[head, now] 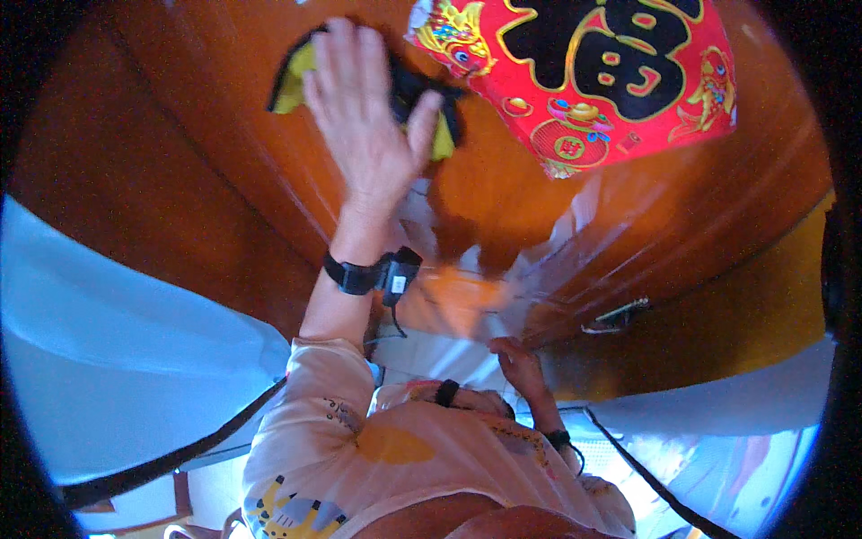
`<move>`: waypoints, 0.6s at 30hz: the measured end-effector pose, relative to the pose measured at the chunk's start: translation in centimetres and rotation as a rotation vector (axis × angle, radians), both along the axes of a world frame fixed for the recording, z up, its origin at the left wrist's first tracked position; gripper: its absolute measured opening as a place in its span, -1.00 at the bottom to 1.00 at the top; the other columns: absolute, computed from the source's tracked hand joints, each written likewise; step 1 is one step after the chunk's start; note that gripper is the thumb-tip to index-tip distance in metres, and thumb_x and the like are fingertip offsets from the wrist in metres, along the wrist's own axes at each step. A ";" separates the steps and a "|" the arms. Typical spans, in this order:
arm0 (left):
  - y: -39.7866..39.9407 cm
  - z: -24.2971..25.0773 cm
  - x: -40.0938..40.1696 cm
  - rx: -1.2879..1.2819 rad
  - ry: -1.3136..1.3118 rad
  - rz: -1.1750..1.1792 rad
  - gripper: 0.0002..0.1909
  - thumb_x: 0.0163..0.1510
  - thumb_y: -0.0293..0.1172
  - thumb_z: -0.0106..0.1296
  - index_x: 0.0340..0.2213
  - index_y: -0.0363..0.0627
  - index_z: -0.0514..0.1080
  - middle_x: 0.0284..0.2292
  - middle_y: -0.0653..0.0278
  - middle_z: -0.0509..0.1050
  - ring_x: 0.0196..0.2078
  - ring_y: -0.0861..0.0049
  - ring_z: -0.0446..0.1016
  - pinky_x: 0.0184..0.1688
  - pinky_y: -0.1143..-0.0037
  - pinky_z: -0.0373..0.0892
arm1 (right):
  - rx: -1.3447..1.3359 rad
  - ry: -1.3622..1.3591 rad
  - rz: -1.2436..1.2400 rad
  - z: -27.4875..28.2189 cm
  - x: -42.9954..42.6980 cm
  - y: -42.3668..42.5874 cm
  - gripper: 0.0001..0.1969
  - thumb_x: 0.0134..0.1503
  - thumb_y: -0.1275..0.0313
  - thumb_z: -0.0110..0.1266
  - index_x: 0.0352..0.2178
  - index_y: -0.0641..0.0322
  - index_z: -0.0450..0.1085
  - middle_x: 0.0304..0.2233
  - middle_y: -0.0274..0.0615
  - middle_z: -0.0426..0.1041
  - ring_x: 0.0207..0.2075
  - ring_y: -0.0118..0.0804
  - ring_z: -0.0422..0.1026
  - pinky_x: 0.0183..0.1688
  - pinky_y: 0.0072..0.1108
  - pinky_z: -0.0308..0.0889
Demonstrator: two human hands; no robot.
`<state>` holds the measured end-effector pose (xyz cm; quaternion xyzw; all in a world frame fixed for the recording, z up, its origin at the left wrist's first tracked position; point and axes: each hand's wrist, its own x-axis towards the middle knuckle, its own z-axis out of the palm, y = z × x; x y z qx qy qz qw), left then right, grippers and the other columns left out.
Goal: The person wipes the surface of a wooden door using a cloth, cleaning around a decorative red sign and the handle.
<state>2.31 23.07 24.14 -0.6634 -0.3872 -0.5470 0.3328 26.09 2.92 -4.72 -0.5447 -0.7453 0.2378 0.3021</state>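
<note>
My left hand [363, 114] lies spread and flat on a yellow and black cloth [291, 79], pressing it against a glossy reddish-brown wooden door [256, 155]. The palm and part of the cloth are hidden behind the hand. A black strap with a small device [397, 276] circles the left wrist. Low in front of my body, my right hand [520, 367] hovers with bent fingers, apart from the cloth. Its fingertips are blurred, so whether it holds anything is unclear. A black band [557, 439] sits on the right wrist.
To the right of the cloth, a red paper decoration [498, 87] with gold fish and large black writing hangs on the door. A metal door handle [616, 315] sticks out at the right. Pale walls [135, 323] flank the door, with a dark baseboard [182, 448] at lower left.
</note>
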 end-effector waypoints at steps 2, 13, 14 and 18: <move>0.5 -0.3 0.1 0.050 -0.063 -0.008 -0.22 0.05 -0.03 -0.08 0.18 -0.15 -0.05 0.23 -0.01 -0.13 0.29 0.09 -0.20 0.23 0.15 -0.28 | 0.001 0.009 -0.003 -1.2 0.1 0.5 -0.76 -0.01 0.57 -0.05 -0.29 0.05 0.40 -0.28 -0.24 0.46 -0.32 -0.19 0.48 -0.33 -0.46 0.41; -3.6 -14.1 9.0 -0.051 0.821 -0.072 -0.42 -0.03 -0.17 -0.08 0.08 0.15 0.19 0.14 0.38 0.16 0.16 0.55 0.11 0.08 0.13 0.07 | -0.118 0.043 -0.008 0.8 -0.5 0.4 -0.74 -0.02 0.65 -0.08 -0.28 0.18 0.42 -0.25 -0.14 0.46 -0.26 -0.19 0.48 -0.22 -0.46 0.40; -3.4 -14.0 8.9 -0.061 0.824 -0.040 -0.42 -0.03 -0.17 -0.08 0.08 0.15 0.19 0.14 0.38 0.16 0.16 0.55 0.11 0.08 0.13 0.07 | -0.167 -0.005 -0.016 1.1 -0.8 0.5 -0.73 -0.02 0.63 -0.10 -0.27 0.15 0.42 -0.22 -0.16 0.45 -0.21 -0.21 0.46 -0.17 -0.47 0.39; -2.2 -13.7 6.4 -0.108 0.698 -0.125 -0.34 -0.11 -0.02 -0.01 0.07 0.14 0.20 0.11 0.34 0.18 0.15 0.42 0.13 0.07 0.14 0.09 | -0.117 0.051 0.054 -0.1 -0.4 1.1 -0.72 -0.02 0.62 -0.08 -0.26 0.11 0.43 -0.22 -0.17 0.45 -0.22 -0.21 0.47 -0.18 -0.46 0.40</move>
